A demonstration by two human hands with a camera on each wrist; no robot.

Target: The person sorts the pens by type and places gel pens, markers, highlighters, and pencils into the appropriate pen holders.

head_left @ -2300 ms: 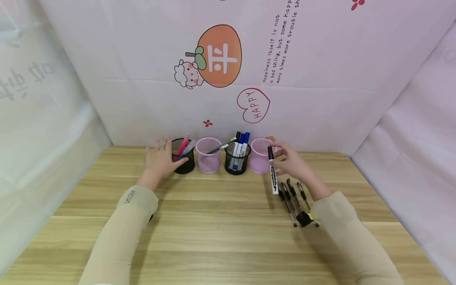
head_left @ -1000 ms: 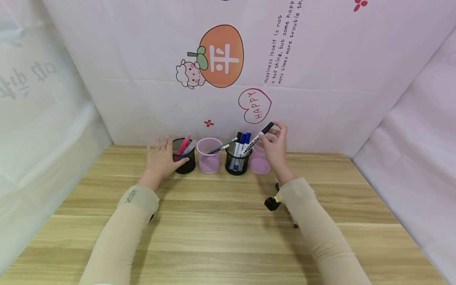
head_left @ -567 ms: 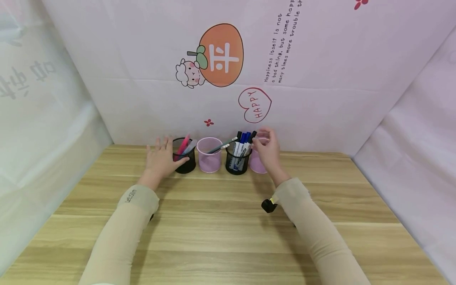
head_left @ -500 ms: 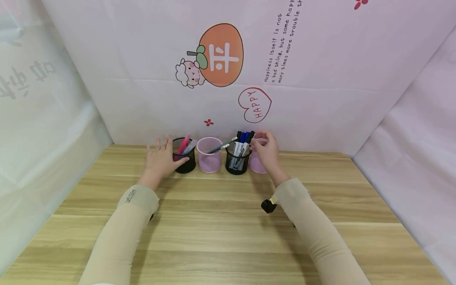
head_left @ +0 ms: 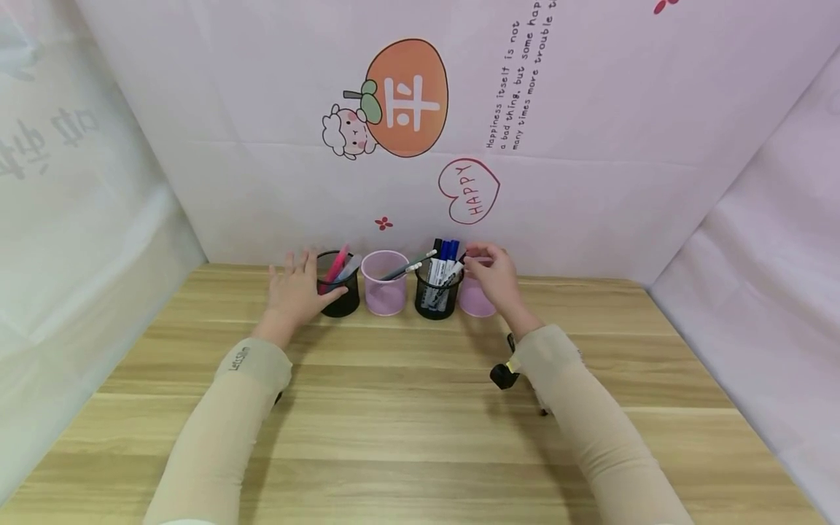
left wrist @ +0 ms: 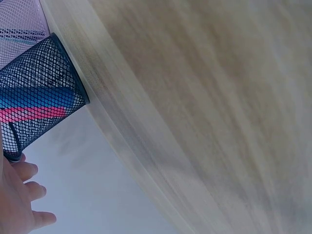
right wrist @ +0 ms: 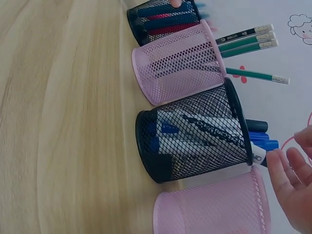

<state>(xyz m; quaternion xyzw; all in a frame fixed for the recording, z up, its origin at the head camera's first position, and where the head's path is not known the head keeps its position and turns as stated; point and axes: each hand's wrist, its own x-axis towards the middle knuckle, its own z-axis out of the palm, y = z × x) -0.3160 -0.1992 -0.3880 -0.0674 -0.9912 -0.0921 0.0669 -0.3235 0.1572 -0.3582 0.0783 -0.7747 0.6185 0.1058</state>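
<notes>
- Fingertips (right wrist: pixel 280 168) of the right hand (head_left: pixel 495 277) are touching the black cap end of a marker (right wrist: pixel 204 127), loosely curled, not clearly pinching it.
- That marker is sitting in the black mesh cup (head_left: pixel 436 295), leaning out over its rim beside two blue-capped markers (head_left: pixel 449 251).
- Relaxed, spread fingers of the left hand (head_left: pixel 295 292) are resting against another black mesh cup (head_left: pixel 340 292) holding pink pens.
- Two pink mesh cups (head_left: pixel 385 283) are standing in the same row on the wooden table (head_left: pixel 394 408).
</notes>
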